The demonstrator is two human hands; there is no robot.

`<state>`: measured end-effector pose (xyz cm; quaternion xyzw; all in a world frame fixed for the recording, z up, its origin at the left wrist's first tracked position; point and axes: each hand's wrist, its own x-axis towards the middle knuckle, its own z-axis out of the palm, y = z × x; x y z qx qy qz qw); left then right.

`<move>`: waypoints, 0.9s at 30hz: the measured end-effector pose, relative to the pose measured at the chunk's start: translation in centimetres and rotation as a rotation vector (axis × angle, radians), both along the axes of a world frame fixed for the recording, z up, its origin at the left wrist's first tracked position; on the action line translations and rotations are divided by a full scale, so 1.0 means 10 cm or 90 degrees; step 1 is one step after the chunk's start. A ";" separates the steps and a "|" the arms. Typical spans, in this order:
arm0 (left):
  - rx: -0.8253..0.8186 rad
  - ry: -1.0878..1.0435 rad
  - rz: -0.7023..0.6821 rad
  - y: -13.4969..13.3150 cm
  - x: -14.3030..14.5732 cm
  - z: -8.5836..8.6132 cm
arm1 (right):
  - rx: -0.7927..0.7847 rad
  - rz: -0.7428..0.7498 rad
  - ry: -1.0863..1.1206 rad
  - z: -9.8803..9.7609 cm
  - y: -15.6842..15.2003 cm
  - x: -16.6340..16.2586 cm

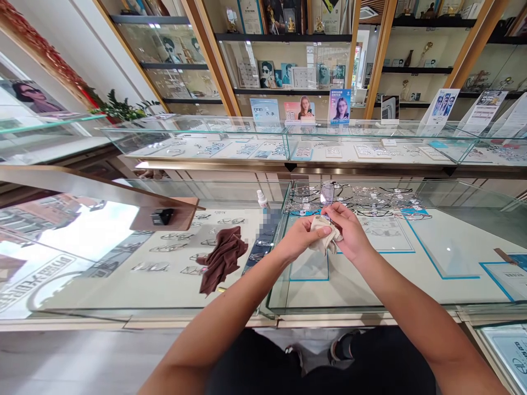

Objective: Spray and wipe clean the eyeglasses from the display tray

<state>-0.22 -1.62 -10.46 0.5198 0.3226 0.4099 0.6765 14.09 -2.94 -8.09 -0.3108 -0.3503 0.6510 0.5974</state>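
Over the glass counter, both my hands meet around a pair of eyeglasses (328, 193) and a crumpled cream cloth (328, 244). One lens of the glasses stands up above my fingers; the rest of the frame is mostly hidden by the hands and cloth. My left hand (301, 237) is closed on the cloth, its thumb lying across the top. Closed at the glasses, my right hand (347, 226) pinches the frame with its fingers and also touches the cloth. Just beyond the hands, several eyeglasses (373, 206) lie in rows on the counter.
Left of my arms, a dark brown cloth (222, 258) lies bunched on the glass. A white spray bottle (262, 198) stands behind it. A wooden-edged panel (181, 214) juts in from the left. Another glass display case (263, 145) with eyewear runs across behind.
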 end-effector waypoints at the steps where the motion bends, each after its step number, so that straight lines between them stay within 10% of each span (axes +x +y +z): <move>1: 0.002 0.007 0.006 -0.01 0.01 0.01 | 0.001 -0.006 0.006 0.00 0.00 0.00; 27: 0.034 0.010 -0.016 -0.03 -0.01 0.05 | -0.013 0.039 0.061 -0.12 0.09 0.04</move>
